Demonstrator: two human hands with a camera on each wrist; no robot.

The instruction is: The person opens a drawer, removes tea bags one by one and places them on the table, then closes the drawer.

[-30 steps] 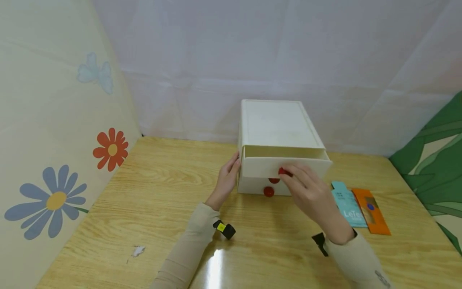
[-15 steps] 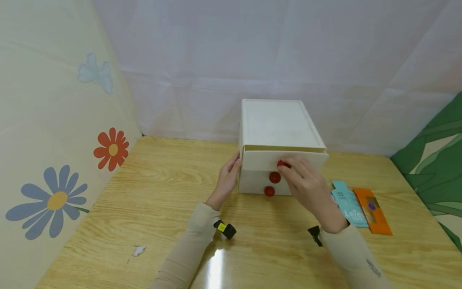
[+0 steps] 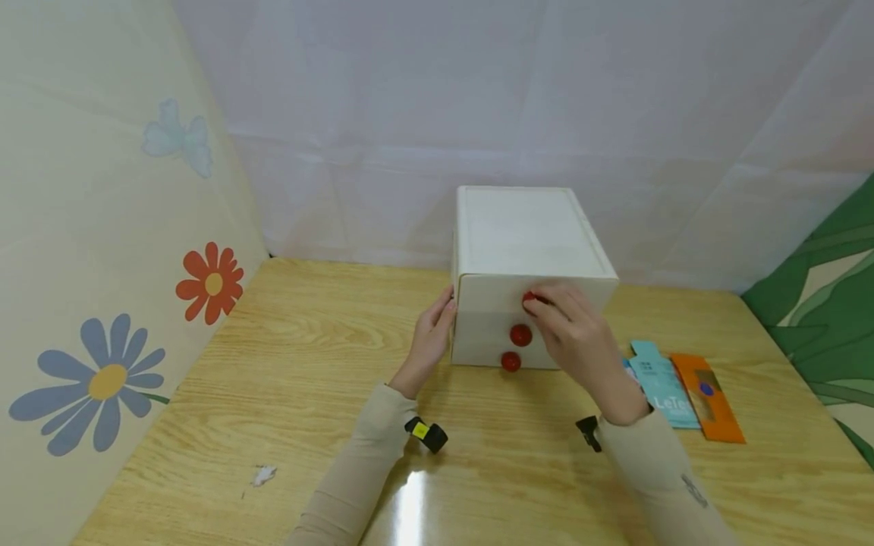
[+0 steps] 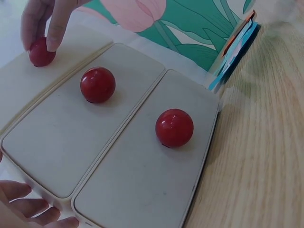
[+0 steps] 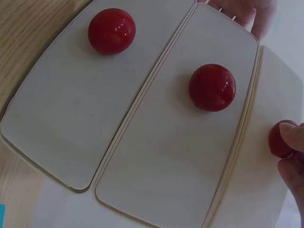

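Over at left, the left hand (image 3: pixel 432 331) is laid, fingers (image 4: pixel 31 207) barely bent, against the side of the white three-drawer cabinet (image 3: pixel 529 231) on the tabletop (image 3: pixel 328 334), its top red knob (image 4: pixel 42 54) is pinched by the right hand (image 3: pixel 580 337), and farther right a teal packet (image 3: pixel 662 383) and orange packet (image 3: pixel 725 428) are seen.

Clearance about the hands
Open table (image 3: pixel 328 356) left of left hand (image 3: pixel 429 337); box (image 3: pixel 532 231) barring its right; packets (image 3: pixel 665 390) right of right hand (image 3: pixel 580 334).

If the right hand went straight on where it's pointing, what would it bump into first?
Probably the top drawer's front, just behind the red knob the right hand pinches, though depth is unclear.
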